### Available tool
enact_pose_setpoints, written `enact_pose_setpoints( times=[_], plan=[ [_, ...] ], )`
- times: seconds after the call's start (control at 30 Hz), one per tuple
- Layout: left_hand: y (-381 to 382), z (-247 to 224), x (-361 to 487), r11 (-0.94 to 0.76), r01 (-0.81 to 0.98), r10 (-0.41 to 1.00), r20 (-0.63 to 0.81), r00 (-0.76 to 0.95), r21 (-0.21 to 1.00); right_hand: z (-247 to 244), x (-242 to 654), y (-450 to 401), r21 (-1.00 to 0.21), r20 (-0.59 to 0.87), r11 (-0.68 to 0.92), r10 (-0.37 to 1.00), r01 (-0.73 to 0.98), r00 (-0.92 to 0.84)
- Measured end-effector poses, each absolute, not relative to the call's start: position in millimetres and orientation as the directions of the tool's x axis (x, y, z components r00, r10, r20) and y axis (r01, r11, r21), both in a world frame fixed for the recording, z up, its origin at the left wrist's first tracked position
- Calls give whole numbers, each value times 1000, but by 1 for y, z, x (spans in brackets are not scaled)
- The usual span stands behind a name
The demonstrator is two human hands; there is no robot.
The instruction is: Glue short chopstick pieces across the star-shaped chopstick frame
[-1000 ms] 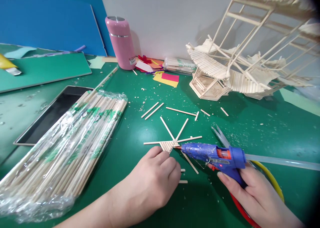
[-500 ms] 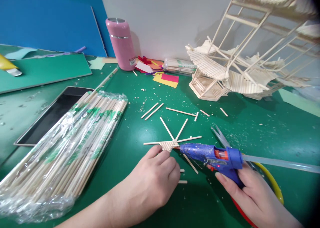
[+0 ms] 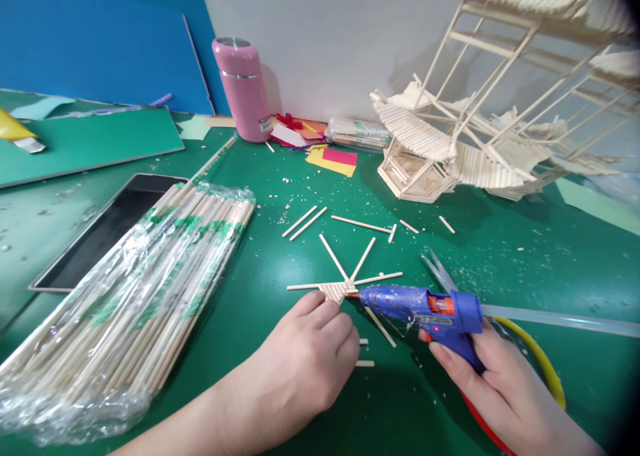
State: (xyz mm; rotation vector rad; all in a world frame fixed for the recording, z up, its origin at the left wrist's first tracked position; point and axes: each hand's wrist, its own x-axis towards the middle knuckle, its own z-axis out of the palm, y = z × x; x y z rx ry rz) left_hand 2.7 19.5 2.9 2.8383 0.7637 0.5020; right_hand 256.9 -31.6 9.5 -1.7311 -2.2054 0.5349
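R hand point(image 3: 493, 369) holds glue gun point(image 3: 425, 309), tip at stick frame point(image 3: 345, 285).

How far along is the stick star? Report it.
Looks done: the spokes meet at the centre, and one wedge is filled with short sticks. In hand: the left hand is at that wedge; the right hand holds the glue gun, nozzle beside it. Apparently left: the open upper gaps; loose sticks lie nearby.

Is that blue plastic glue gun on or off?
Probably on: the glue gun has a small red light glowing on its side.
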Motion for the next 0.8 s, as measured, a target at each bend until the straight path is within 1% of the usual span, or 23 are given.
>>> enact_pose_setpoints(
  times=[0.27,0.57,0.8],
  plan=[
    [20,5,4,-853,446,512,271,816,270,10,257,-33,-448,-22,200,972,872,-234],
    [20,4,4,-852,450,514,265,816,266,11,256,-32,-448,-16,215,968,868,-249],
    [19,6,3,-853,450,512,258,819,265,10,258,-33,-436,-12,201,974,877,-228]
  ],
)
